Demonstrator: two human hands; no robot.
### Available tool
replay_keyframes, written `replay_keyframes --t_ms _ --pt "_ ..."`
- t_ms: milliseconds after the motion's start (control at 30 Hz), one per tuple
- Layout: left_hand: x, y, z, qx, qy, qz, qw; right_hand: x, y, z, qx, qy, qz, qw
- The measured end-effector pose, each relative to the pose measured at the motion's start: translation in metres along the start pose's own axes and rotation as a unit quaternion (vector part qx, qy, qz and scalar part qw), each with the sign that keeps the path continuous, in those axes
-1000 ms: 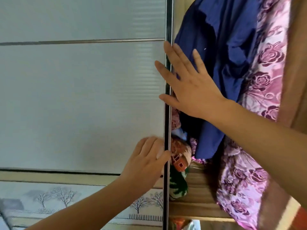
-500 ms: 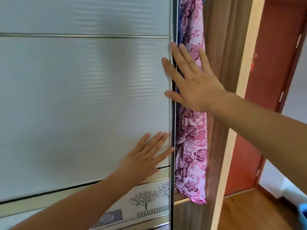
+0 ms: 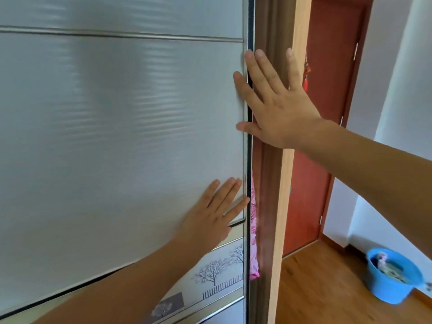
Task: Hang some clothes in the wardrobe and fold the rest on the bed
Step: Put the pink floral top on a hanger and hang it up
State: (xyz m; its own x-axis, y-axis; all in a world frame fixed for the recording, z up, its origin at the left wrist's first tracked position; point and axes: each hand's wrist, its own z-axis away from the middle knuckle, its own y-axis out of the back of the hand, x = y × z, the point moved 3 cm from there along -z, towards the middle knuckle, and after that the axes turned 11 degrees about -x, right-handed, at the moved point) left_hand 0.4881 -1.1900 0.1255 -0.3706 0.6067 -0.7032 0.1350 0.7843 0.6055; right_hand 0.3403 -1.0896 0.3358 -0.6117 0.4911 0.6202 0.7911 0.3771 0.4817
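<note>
Pressing flat on the frosted wardrobe door (image 3: 117, 136), 2 hands hold nothing, fingers straight and spread: left hand (image 3: 210, 216) low by its right edge, right hand (image 3: 280, 111) higher, arm outstretched, across that edge. A pink garment (image 3: 253, 242) shows in the narrow gap beside it.

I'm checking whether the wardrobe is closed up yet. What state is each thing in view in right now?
Sliding wardrobe door: almost shut, a narrow gap left at its right edge.
Pink floral garment: hanging inside, a strip showing through the gap.
Left hand: flat on the door panel, fingers straight.
Right hand: flat across the door's right edge, fingers straight.
Blue bucket: upright, with items inside.
</note>
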Motion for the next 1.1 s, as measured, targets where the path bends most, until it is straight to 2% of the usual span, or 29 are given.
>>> replay_keyframes --t_ms 600,800,967,1100 --pt "0.036 0.0 -0.056 0.018 -0.02 -0.001 1.0 0.03 -0.031 0.022 -0.055 -0.05 0.077 0.994" --pt "0.039 -0.003 -0.062 -0.008 -0.015 0.006 1.0 0.032 -0.04 0.021 -0.068 -0.057 0.072 0.993" --pt "0.039 0.008 -0.059 -0.026 -0.024 0.044 0.998 0.029 -0.04 0.023 -0.09 -0.076 0.029 0.993" --pt "0.036 0.032 -0.043 -0.021 -0.02 0.185 0.982 0.014 -0.032 0.037 -0.097 -0.088 -0.145 0.981"
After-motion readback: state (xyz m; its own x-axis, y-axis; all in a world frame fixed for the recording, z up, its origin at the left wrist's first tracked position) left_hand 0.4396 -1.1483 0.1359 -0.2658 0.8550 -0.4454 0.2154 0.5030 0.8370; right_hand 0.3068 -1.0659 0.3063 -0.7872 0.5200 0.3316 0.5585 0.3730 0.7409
